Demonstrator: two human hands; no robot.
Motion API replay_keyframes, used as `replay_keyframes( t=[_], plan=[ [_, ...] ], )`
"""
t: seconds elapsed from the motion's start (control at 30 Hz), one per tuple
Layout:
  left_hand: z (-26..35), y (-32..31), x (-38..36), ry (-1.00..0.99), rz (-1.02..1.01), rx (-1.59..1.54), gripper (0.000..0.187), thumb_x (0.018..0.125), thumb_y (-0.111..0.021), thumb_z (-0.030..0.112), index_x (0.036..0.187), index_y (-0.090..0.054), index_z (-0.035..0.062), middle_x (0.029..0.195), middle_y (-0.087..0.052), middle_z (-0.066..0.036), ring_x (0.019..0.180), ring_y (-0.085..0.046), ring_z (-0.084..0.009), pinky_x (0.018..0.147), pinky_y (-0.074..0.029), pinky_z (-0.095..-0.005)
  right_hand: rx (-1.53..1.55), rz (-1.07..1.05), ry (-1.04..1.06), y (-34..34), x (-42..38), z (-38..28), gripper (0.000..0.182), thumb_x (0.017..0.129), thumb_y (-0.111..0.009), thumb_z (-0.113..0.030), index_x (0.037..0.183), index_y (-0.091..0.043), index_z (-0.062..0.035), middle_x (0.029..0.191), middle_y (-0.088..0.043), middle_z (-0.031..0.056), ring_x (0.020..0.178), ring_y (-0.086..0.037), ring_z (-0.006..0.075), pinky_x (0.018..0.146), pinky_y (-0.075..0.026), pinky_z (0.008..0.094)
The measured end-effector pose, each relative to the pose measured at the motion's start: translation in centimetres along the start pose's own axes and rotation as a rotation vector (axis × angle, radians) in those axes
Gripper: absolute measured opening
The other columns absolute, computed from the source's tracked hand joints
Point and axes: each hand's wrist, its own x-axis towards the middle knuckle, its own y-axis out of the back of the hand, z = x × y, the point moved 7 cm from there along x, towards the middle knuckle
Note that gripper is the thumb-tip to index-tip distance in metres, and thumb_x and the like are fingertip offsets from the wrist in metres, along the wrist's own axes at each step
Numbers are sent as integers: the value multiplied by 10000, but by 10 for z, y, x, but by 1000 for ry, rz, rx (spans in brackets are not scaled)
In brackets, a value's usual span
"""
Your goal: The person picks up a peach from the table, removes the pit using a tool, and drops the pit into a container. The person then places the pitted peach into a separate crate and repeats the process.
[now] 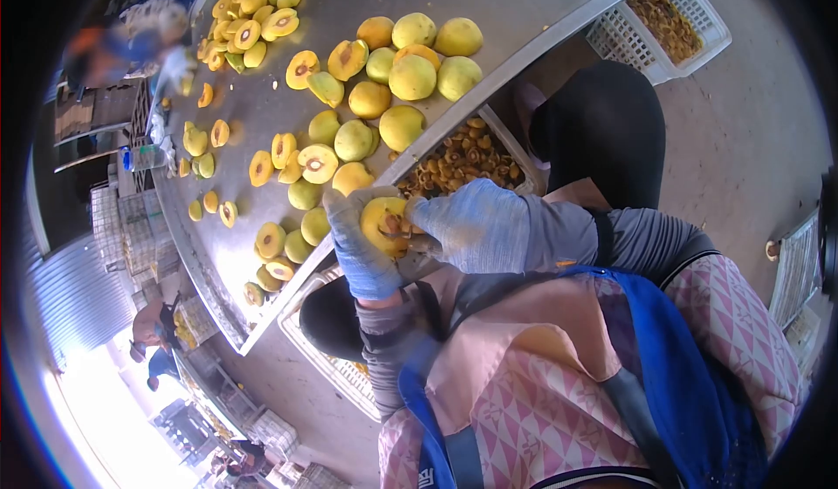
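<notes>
A yellow fruit half (382, 225) with a brownish centre is held in my left hand (360, 249), which wears a pale bluish glove, its fingers wrapped round the fruit. My gloved right hand (476, 225) is closed at the fruit's right side, its fingertips against the centre; any tool in it is too hidden to name. Both hands are just off the edge of the metal table (489, 9). Whole and halved yellow fruits (412, 77) lie on the table beyond them. Under the edge, behind my hands, a crate of brown scraps (463, 157) shows.
A white crate of brown scraps (668, 27) stands on the floor at the upper right. Another white crate (336, 376) is below my left arm. More fruit (249, 13) is piled at the table's far end, near a blurred co-worker (109, 48). Stacked crates (131, 227) stand left.
</notes>
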Motion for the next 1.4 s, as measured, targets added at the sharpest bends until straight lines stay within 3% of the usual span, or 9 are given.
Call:
replay_keyframes(
  t=[0.27, 0.37, 0.73, 0.8, 0.93, 1.0, 1.07, 1.17, 1.4],
  plan=[
    [4, -16, 1, 101, -121, 63, 807, 933, -321, 706, 1067, -612, -35, 922, -638, -88, 878, -592, -164, 782, -502, -270, 57, -19, -184, -6, -1, 10, 288, 871, -629, -236, 1058, -568, -26, 670, -616, 187, 595, -636, 370, 522, -508, 455],
    [15, -24, -11, -242, -34, -64, 708, 946, -435, 625, 1192, -557, -28, 971, -638, -85, 906, -587, -180, 829, -496, -299, 93, 29, -232, -11, -2, 21, 305, 894, -606, -249, 1075, -560, -8, 663, -607, 199, 583, -626, 376, 517, -497, 463],
    [15, -6, -14, -488, 103, 320, 442, 992, -481, 373, 1112, -607, -34, 991, -640, -120, 867, -628, -191, 772, -523, -321, 363, -132, -72, -2, 12, 12, 224, 936, -563, -244, 1057, -589, -57, 707, -616, 195, 592, -630, 366, 496, -480, 444],
    [17, -8, -16, -610, 71, 320, 403, 996, -466, 317, 1106, -601, -46, 977, -642, -122, 860, -627, -194, 780, -522, -325, 919, -652, -710, -12, -4, 9, 257, 963, -534, -280, 1033, -593, -40, 751, -630, 206, 638, -640, 381, 548, -488, 443],
    [17, -17, -14, -662, 28, 292, 281, 963, -547, 225, 1089, -612, -17, 932, -656, -90, 836, -597, -167, 752, -499, -295, 909, -595, -697, -26, -9, 20, 323, 991, -497, -334, 1027, -606, -32, 717, -628, 136, 626, -636, 277, 578, -487, 367],
    [8, -11, -9, -531, 122, 226, 270, 974, -509, 206, 1093, -604, -17, 904, -661, -104, 801, -599, -171, 725, -500, -296, 317, -48, -251, -15, 5, 23, 346, 998, -478, -342, 1021, -620, -28, 721, -619, 77, 613, -592, 205, 595, -482, 343],
    [16, -13, -8, -568, 127, 361, 334, 998, -485, 296, 1098, -590, -5, 902, -667, -134, 770, -607, -184, 703, -508, -300, 533, -157, -323, -21, 4, 27, 388, 990, -489, -375, 1015, -632, -14, 761, -644, 97, 683, -621, 233, 654, -493, 367],
    [-7, -16, 3, -172, -30, -325, 577, 985, -420, 545, 1109, -542, -5, 878, -659, -177, 763, -629, -229, 712, -538, -325, 863, -395, -580, -24, 0, 22, 407, 978, -486, -376, 1021, -634, 1, 855, -666, 190, 814, -646, 354, 757, -490, 418],
    [38, 85, -42, -308, 162, -121, 538, 1000, -379, 520, 1194, -547, 47, 933, -656, -156, 606, -606, -210, 476, -472, -270, 197, -293, -350, -4, -2, 25, 312, 941, -546, -351, 1021, -613, -57, 808, -623, 242, 854, -640, 385, 751, -499, 448]
  ],
)
